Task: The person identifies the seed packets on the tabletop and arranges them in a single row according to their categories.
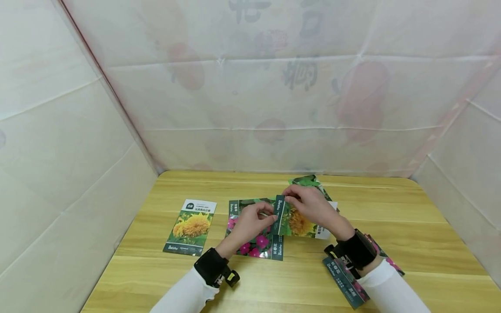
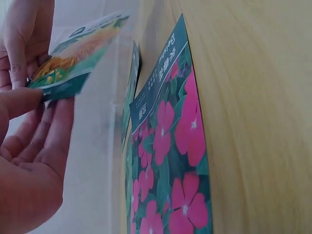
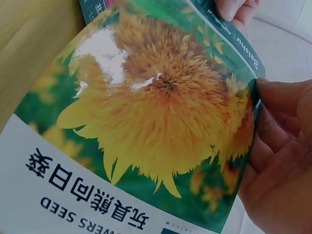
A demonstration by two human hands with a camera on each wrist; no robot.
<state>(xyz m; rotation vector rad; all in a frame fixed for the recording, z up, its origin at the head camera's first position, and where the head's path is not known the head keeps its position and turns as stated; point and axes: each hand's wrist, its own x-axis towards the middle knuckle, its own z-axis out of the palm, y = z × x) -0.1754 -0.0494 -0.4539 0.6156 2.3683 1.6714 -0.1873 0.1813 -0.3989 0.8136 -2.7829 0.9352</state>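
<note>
A seed packet with a large yellow-orange flower [image 3: 161, 112] is held above the table between both hands. My left hand [image 1: 252, 222] pinches its dark green end, thumb on top and fingers beneath in the left wrist view. My right hand [image 1: 314, 208] grips the packet's far long edge near that same end, with the thumb over the printed face. Beneath the left hand lie overlapping packets, the upper one with pink flowers [image 2: 170, 161], partly covered in the head view by the hand and the held packet.
Another yellow-flower packet [image 1: 189, 228] lies flat at the left. Behind the right hand is a green packet [image 1: 309, 181], partly hidden. Packets with dark ends and pink flowers [image 1: 343, 280] lie under the right forearm. Fabric walls [image 1: 250, 148] enclose the wooden table [image 1: 274, 282].
</note>
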